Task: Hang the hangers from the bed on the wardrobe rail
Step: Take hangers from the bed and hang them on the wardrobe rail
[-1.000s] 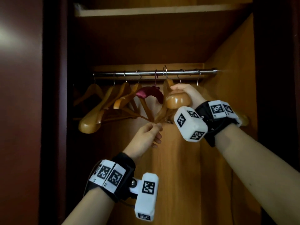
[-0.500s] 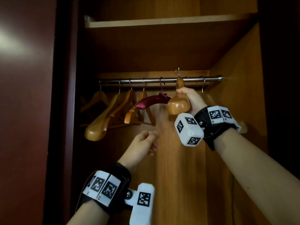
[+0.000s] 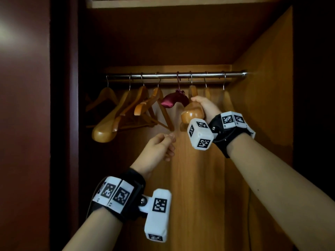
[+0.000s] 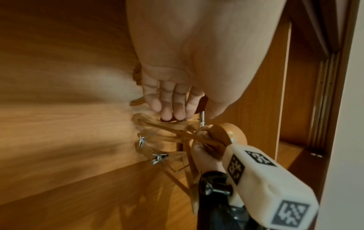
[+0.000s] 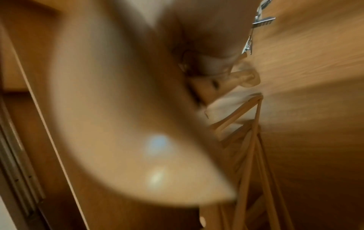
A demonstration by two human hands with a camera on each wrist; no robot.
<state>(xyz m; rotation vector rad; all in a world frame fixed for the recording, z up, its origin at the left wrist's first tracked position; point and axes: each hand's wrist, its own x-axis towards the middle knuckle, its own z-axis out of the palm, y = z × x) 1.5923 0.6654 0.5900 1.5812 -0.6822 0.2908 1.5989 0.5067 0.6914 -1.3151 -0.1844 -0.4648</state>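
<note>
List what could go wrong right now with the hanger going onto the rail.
The right hand grips a wooden hanger tight beside the maroon padded hanger; it may knock or snag that one. Its hook looks to sit over the rail, but letting go before it seats could drop it.

No words, brand names or numbers can be read anywhere in these views. The only printed signs are black-and-white square code patterns, which carry no legible letters. In the head view two of them sit side by side on the left wrist band (image 3: 116,193), and another on the white camera block (image 3: 158,214) fixed to it, with a further one on that block's lower end. The right wrist band (image 3: 233,120) bears two such squares, and its white block (image 3: 199,135) shows three. The left wrist view shows the same patterns on the right block (image 4: 262,185). The right wrist view is too blurred to show any marking.
</note>
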